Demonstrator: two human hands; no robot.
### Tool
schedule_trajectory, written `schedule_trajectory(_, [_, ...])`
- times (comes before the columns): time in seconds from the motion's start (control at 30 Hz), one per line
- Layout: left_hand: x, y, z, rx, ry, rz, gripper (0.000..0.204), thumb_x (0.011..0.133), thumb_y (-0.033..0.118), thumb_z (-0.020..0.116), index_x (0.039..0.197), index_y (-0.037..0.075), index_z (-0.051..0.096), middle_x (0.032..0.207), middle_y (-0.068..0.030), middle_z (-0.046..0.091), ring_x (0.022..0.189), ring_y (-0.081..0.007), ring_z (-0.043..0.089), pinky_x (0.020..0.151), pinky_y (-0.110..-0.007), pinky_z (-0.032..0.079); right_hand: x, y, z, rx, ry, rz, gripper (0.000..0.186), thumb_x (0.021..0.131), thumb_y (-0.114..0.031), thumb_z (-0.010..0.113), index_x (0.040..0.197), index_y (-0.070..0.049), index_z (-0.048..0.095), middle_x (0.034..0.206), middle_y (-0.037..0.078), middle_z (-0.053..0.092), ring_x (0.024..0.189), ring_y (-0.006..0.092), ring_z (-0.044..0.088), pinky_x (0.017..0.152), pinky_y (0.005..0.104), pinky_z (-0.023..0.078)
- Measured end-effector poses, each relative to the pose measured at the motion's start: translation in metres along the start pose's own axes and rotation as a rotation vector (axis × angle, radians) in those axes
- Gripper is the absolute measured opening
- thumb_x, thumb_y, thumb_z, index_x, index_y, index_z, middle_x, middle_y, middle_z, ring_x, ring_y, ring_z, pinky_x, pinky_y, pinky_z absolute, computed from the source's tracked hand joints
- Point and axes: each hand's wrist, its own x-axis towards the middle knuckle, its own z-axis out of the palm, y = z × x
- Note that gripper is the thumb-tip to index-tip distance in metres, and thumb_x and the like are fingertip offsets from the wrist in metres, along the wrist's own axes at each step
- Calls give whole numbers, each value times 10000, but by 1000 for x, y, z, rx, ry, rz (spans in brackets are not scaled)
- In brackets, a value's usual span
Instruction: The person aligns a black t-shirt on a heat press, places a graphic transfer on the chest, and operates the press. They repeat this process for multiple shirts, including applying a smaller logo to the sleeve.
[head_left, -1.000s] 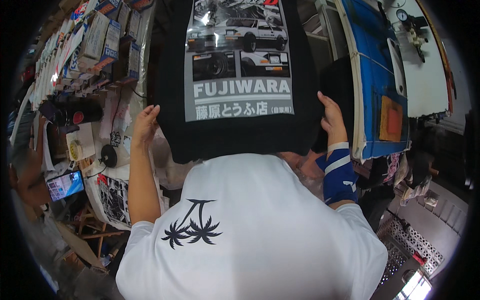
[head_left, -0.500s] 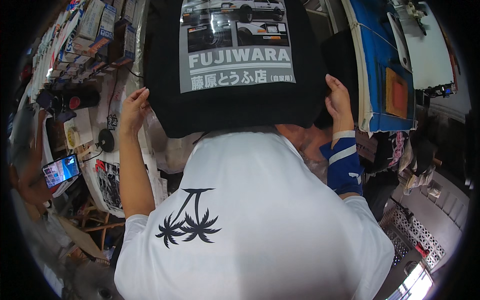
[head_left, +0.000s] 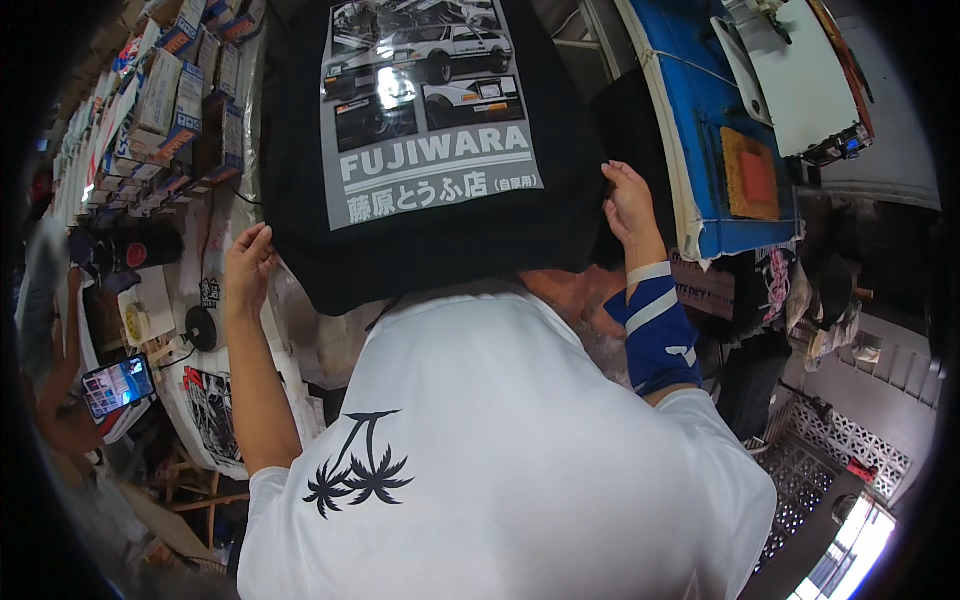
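Note:
A black T-shirt (head_left: 440, 245) is spread out in front of me, its lower edge close to my chest. On it is a glossy grey print (head_left: 435, 150) with white and black cars and white lettering; light glares off its upper part. My left hand (head_left: 250, 265) is closed in a pinch on the shirt's left edge near the bottom corner. At the opposite edge, my right hand (head_left: 632, 205) pinches the cloth between thumb and fingers. A blue sleeve with white stripes (head_left: 660, 330) covers part of my right forearm.
Stacked cardboard boxes (head_left: 165, 105) line the left side. Below them are a dark cylindrical object (head_left: 150, 245) and a lit phone (head_left: 118, 385). To the right stands a blue panel (head_left: 690, 120) with an orange-and-tan square piece (head_left: 750, 172) on it. A white board (head_left: 805, 80) lies beyond.
The view has shifted and tilted, so the shirt, my hands and the blue panel appear farther left. Both hands keep their pinch on the shirt's edges.

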Motion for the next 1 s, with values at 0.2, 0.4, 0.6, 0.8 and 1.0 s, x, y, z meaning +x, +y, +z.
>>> schedule_trajectory(0.2, [-13, 10, 31, -40, 64, -15, 384, 979, 224, 741, 1281, 27, 608, 874, 52, 578, 729, -56, 538, 675, -242, 469, -8, -2, 8, -59, 54, -27, 196, 1000, -135, 659, 1165, -30, 654, 988, 36, 697, 871, 133, 666, 716, 276, 536])
schedule_trajectory(0.4, [-12, -7, 24, -173, -45, -22, 240, 1009, 205, 695, 1194, 59, 651, 1039, 0, 733, 858, -89, 688, 744, -257, 530, -1, 14, -11, -79, 14, -34, 169, 1036, -168, 643, 1120, -22, 659, 997, 53, 703, 927, 152, 677, 834, 298, 543])
schedule_trajectory(0.6, [-25, -14, 26, -202, -118, -145, 209, 1025, 216, 673, 1165, 62, 668, 1033, -2, 741, 880, -98, 707, 753, -246, 549, -23, 21, 8, -21, 35, 34, 253, 1056, -262, 637, 1017, -18, 687, 938, 24, 679, 869, 115, 624, 818, 271, 504])
schedule_trajectory(0.8, [-25, -23, 25, -120, -91, -122, 167, 1028, 215, 668, 1106, 68, 684, 988, -3, 742, 866, -96, 708, 751, -238, 559, -13, 40, -5, -259, 163, -132, 342, 1074, -332, 612, 986, -9, 685, 826, -36, 561, 782, 68, 444, 716, 253, 403])
schedule_trajectory(1.0, [-22, -31, 14, -129, -143, -141, 156, 1024, 209, 676, 1095, 70, 686, 979, 0, 740, 818, -83, 697, 732, -221, 542, -15, 35, -4, -274, 177, -96, 331, 1074, -320, 610, 1001, -7, 689, 822, -28, 580, 803, 76, 483, 753, 250, 419])
